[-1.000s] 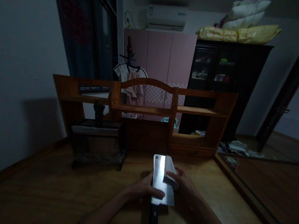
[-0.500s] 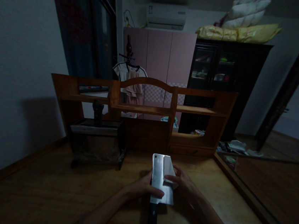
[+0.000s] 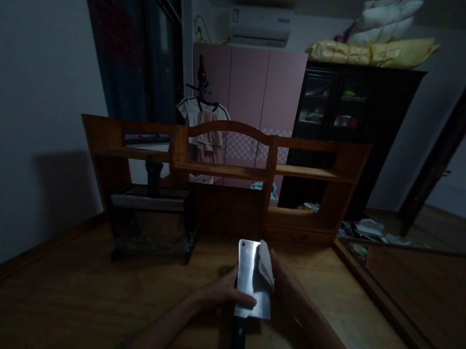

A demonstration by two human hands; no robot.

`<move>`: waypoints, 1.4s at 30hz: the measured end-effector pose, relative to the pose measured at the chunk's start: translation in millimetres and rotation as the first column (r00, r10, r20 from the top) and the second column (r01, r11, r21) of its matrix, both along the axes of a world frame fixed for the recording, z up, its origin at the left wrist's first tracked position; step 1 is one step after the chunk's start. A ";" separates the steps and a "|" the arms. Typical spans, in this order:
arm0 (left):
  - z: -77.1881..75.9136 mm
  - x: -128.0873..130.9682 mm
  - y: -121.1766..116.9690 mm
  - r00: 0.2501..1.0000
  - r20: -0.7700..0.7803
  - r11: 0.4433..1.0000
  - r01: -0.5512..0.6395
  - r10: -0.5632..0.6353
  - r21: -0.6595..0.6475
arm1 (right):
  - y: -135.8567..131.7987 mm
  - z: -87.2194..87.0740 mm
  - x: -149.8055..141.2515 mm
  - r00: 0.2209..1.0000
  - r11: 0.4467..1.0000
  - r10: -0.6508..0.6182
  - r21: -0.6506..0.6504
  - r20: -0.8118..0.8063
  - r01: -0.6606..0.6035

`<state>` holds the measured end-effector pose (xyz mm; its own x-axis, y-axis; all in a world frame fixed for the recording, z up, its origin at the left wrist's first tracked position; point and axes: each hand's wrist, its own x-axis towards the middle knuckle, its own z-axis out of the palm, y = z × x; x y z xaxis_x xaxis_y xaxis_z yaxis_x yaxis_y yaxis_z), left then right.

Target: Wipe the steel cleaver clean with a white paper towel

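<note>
Where the left of the frame darkens, we see what looks like a knife block (image 3: 148,224) standing on the worktop (image 3: 78,302), a dark handle (image 3: 153,174) upright in it, presumably so that it can be grasped from above. Behind, a wooden hutch (image 3: 229,170) spans the middle of the frame. At the lower centre, our left forearm slants up from the bottom edge, and our left hand (image 3: 229,292) grips the cleaver (image 3: 245,278) from its spine side: the thumb lies across the blade's face, while the other fingers are mostly hidden behind it. We judge that this hold spares them the cutting edge, which seems to face right. The cleaver lies in the lower centre, its black grip (image 3: 239,344) pointing down toward us with no hand on it. Along the blade's right side sits a white sheet (image 3: 265,269), cloth or paper, perhaps to keep skin off the edge. Just right of that, our right hand (image 3: 286,277) angles inward from the lower right, blurred; its fingers are largely hidden, so we cannot tell whether they pinch the sheet.
</note>
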<state>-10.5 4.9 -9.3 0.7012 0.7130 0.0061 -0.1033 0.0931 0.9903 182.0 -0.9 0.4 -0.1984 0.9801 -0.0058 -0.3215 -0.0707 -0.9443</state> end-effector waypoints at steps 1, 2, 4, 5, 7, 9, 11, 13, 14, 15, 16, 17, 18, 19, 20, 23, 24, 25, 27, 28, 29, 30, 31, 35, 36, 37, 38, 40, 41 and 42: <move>0.4 -0.1 0.1 1.000 -0.001 1.000 0.007 -0.007 -0.002 | 2.2 -0.6 0.7 1.000 1.000 0.009 -0.029 -0.009 -0.009; 1.1 -0.3 0.1 1.000 -0.003 1.000 0.014 -0.014 -0.004 | 3.8 -0.7 1.4 1.000 0.999 0.014 -0.048 -0.021 -0.015; 2.9 -0.9 -0.3 1.000 -0.010 1.000 0.028 -0.028 -0.001 | 4.0 0.5 2.4 0.999 0.998 0.015 -0.057 -0.049 -0.018; 4.0 -1.3 -0.6 0.999 -0.018 0.999 0.038 -0.038 0.002 | 2.5 1.9 2.7 0.998 0.999 0.003 -0.054 -0.059 -0.006; 5.9 -2.0 -1.3 0.998 -0.042 0.998 0.057 -0.057 0.010 | -2.5 5.1 3.2 0.999 0.999 -0.025 -0.034 -0.042 0.024; 6.9 -2.6 -1.8 0.995 -0.067 0.997 0.069 -0.067 0.026 | -7.6 7.4 4.2 0.997 0.998 -0.071 0.003 0.035 0.070; 6.6 -2.7 -2.0 0.994 -0.081 0.996 0.074 -0.070 0.050 | -10.2 7.1 5.8 0.986 0.991 -0.131 0.041 0.105 0.127; 5.4 -2.3 -2.1 0.993 -0.087 0.994 0.081 -0.074 0.075 | -9.9 4.1 7.4 0.980 0.988 -0.152 0.049 0.129 0.147; 4.7 -1.9 -2.2 0.993 -0.089 0.993 0.084 -0.077 0.084 | -9.1 2.0 7.9 0.981 0.989 -0.145 0.044 0.126 0.140; 3.9 -1.6 -2.3 0.993 -0.090 0.992 0.085 -0.076 0.091 | -8.1 -0.2 8.3 0.983 0.991 -0.135 0.036 0.123 0.131; 3.2 -1.2 -2.4 0.993 -0.091 0.992 0.084 -0.075 0.095 | -7.0 -2.3 8.5 0.984 0.991 -0.131 0.025 0.118 0.128; 2.5 -1.0 -2.3 0.993 -0.092 0.992 0.081 -0.072 0.096 | -6.0 -4.0 8.4 0.985 0.992 -0.130 0.017 0.113 0.129; 1.8 -0.7 -2.2 0.994 -0.090 0.992 0.076 -0.068 0.097 | -5.2 -5.4 8.4 0.985 0.991 -0.132 0.014 0.108 0.132; 1.1 -0.6 -2.0 0.994 -0.085 0.992 0.070 -0.062 0.100 | -4.5 -6.3 8.3 0.985 0.991 -0.135 0.012 0.104 0.134; 0.3 -0.6 -1.7 0.995 -0.082 0.993 0.066 -0.058 0.102 | -4.0 -7.0 8.2 0.986 0.991 -0.136 0.013 0.101 0.135; -1.9 -0.6 -0.6 0.995 -0.085 0.993 0.064 -0.055 0.097 | -3.3 -7.8 8.9 0.989 0.994 -0.109 0.023 0.097 0.107; -2.3 -0.6 -0.4 0.995 -0.086 0.993 0.066 -0.058 0.095 | -3.3 -7.9 9.2 0.991 0.995 -0.095 0.027 0.094 0.092; -2.5 -0.7 -0.3 0.994 -0.087 0.993 0.071 -0.063 0.095 | -3.6 -7.8 9.6 0.992 0.996 -0.083 0.030 0.090 0.080; -2.2 -0.6 -0.5 0.994 -0.079 0.992 0.081 -0.074 0.096 | -4.5 -7.0 10.1 0.993 0.997 -0.073 0.035 0.091 0.070; -1.8 -0.6 -0.6 0.994 -0.074 0.992 0.084 -0.078 0.097 | -5.1 -6.1 10.2 0.993 0.997 -0.073 0.034 0.094 0.070; -1.5 -0.5 -0.8 0.995 -0.068 0.992 0.085 -0.079 0.098 | -5.8 -4.8 10.0 0.993 0.997 -0.073 0.030 0.097 0.070; -1.2 -0.4 -0.9 0.995 -0.062 0.991 0.087 -0.081 0.099 | -6.5 -3.3 9.8 0.993 0.997 -0.072 0.026 0.096 0.070; -1.0 -0.2 -0.9 0.995 -0.056 0.991 0.089 -0.083 0.100 | -7.2 -1.6 9.4 0.993 0.997 -0.075 0.020 0.093 0.073; -0.8 0.1 -0.6 0.995 -0.065 0.990 0.086 -0.080 0.107 | -9.5 2.7 7.2 0.992 0.995 -0.098 -0.018 0.084 0.100; -0.6 0.1 -0.6 0.994 -0.074 0.990 0.083 -0.075 0.110 | -9.9 2.3 6.6 0.991 0.994 -0.107 -0.030 0.086 0.109; -0.3 0.1 -0.8 0.994 -0.082 0.990 0.080 -0.071 0.112 | -10.4 1.3 6.0 0.989 0.992 -0.118 -0.040 0.084 0.122; 0.3 0.0 -1.0 0.994 -0.086 0.991 0.081 -0.072 0.110 | -10.8 -0.2 5.3 0.987 0.988 -0.140 -0.047 0.076 0.144; 1.5 -0.1 -1.8 0.993 -0.091 0.991 0.089 -0.080 0.098 | -11.4 -3.3 3.5 0.976 0.975 -0.210 -0.063 0.059 0.214; 2.1 -0.2 -2.2 0.993 -0.091 0.992 0.088 -0.080 0.095 | -11.5 -4.3 2.5 0.972 0.970 -0.228 -0.070 0.052 0.232; 2.6 -0.2 -2.6 0.993 -0.090 0.992 0.086 -0.077 0.094 | -11.5 -4.5 1.3 0.972 0.970 -0.230 -0.073 0.043 0.233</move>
